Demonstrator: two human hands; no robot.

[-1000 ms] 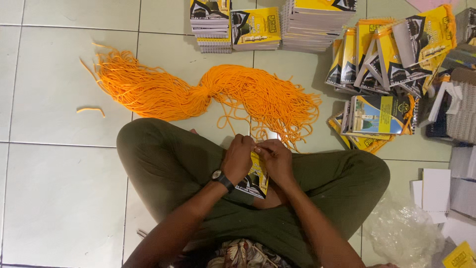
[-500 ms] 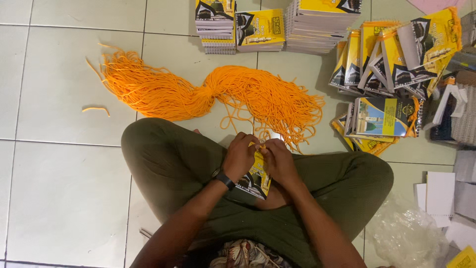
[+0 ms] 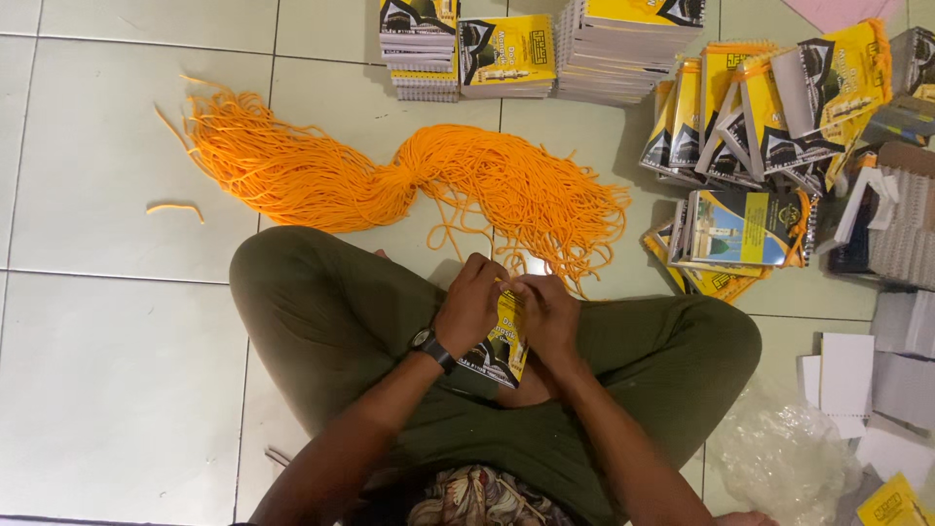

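Observation:
I sit cross-legged on a tiled floor in olive trousers. A small yellow and black spiral-bound booklet (image 3: 502, 343) rests upright over my lap, gripped by both hands at its top edge. My left hand (image 3: 469, 304), with a dark watch on the wrist, pinches the top left. My right hand (image 3: 547, 314) holds the top right. The fingertips meet at the booklet's upper edge, and what lies between them is hidden. A big bundle of orange cords (image 3: 409, 180) is spread on the floor just beyond my knees.
Stacks of similar booklets (image 3: 506, 54) stand at the far edge. A leaning pile of booklets with orange cords (image 3: 769, 107) sits at the right. White cards (image 3: 847, 370) and a crumpled clear plastic bag (image 3: 779, 453) lie at the lower right. One loose cord (image 3: 175, 207) lies at the left.
Both hands stay on the booklet with only slight finger movement. The view has shifted a little.

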